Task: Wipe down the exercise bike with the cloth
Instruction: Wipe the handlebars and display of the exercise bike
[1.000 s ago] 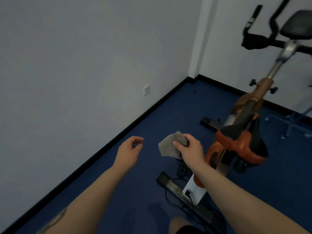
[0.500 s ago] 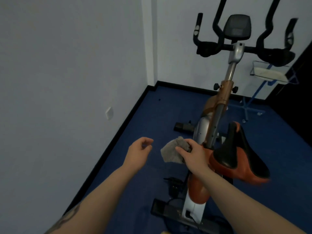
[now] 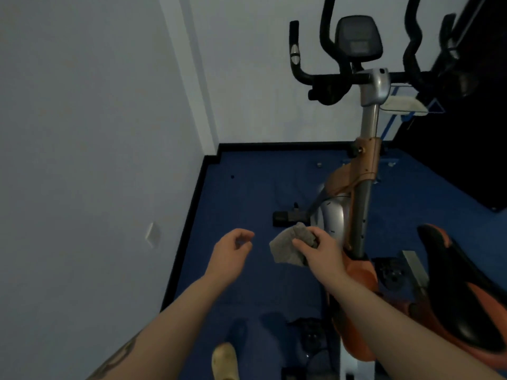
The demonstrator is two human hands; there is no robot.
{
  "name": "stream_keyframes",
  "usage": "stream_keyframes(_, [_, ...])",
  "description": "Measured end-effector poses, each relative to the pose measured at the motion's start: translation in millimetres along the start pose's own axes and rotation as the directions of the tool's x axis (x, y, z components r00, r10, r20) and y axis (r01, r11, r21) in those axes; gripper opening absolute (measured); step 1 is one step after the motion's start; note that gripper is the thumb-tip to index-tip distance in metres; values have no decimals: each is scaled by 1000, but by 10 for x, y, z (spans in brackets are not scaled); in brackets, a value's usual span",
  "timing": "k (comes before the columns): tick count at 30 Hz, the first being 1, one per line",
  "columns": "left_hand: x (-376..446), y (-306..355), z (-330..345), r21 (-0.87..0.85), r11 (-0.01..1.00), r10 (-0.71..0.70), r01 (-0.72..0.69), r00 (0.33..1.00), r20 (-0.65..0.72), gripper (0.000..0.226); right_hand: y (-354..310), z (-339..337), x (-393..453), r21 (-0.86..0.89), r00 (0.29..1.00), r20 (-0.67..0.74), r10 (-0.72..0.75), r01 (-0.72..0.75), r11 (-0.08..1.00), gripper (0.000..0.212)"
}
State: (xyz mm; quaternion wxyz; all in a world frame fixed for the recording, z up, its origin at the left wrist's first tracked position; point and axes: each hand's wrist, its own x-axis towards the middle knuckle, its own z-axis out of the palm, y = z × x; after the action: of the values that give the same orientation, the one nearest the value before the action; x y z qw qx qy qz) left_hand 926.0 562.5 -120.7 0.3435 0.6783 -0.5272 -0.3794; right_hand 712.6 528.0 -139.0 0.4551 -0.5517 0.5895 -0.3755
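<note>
At far left a pale grey wall [image 3: 82, 133] carries a small white wall plate [image 3: 152, 233] low down, above a black skirting strip [image 3: 189, 234] that borders the dark blue carpeted floor [image 3: 247, 187]. The left forearm reaches forward from the lower left, with a dark tattoo partly visible near the frame edge. The left hand [image 3: 230, 255] hangs in the air over the floor, its fingers loosely curled with the tips near the thumb, holding nothing. Below it, at the bottom edge, a pale shoe toe [image 3: 224, 359] shows on the carpet.

Just to the right, apart from the left hand, the crumpled grey cloth [image 3: 288, 246] is gripped by the right hand [image 3: 319, 252], thumb on the near side and fingers curled over the top, with most of the fabric hanging out to the left. The right forearm crosses in front of the bike's lower frame.

The orange, silver and black exercise bike [image 3: 356, 187] stands right of centre. The cloth is held in the air beside the silver flywheel cover, not clearly touching it. The black handlebars [image 3: 323, 83] and a dark console [image 3: 358, 37] sit at the top; any writing on the screen is too blurred to read. The black and orange saddle [image 3: 461, 292] lies at lower right.
</note>
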Motion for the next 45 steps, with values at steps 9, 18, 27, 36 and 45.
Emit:
stream_keyframes(9, [1221,61,-857,44,993,101,-108,985,137,22,-519,792,549,63,985,-169,39,-29,998,12])
stream_keyframes(18, [1919,455,-668,2,974,217,-227,933,288,23,-841,558,1137,52,927,-374,10,11,999,10])
stream_keyframes(27, [2850,1288,-297,-83,932,362,-353,896,258,22,-1136,-75,1929,89,883,-469,-26,76,993,12])
stream_keyframes(36, [3770,2248,154,-240,862,473,-447,878,65,26,-1828,-1066,2840,-220,705,-610,-362,289,932,13])
stream_keyframes(45, [4236,2319,288,-257,875,454,-410,879,143,26,-1612,-588,3412,-508,815,-392,-426,194,839,35])
